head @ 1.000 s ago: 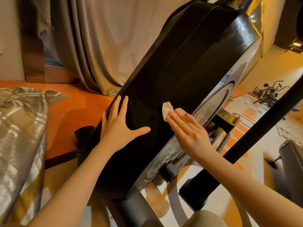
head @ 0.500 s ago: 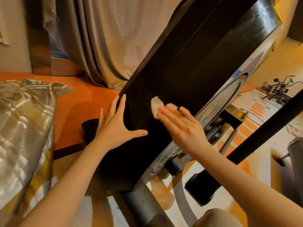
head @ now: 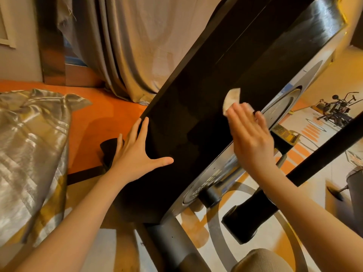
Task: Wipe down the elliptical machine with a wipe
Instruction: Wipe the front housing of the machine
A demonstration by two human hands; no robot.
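Orange gym floor (head: 94,114) w/ grey curtain (head: 137,46) behind: I see the wipe (head: 232,99) flat on the elliptical machine (head: 196,124) housing under right hand (head: 251,138), fingers straight, left hand (head: 135,154) splayed bracing; mid-wipe, prob. next sweep upward w/ steady pressure.

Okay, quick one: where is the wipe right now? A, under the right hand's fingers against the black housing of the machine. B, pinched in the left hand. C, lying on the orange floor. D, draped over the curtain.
A: the wipe sticks out from under the flat fingers of the right hand, pressed on the black housing, while the left hand rests bare and spread on it.
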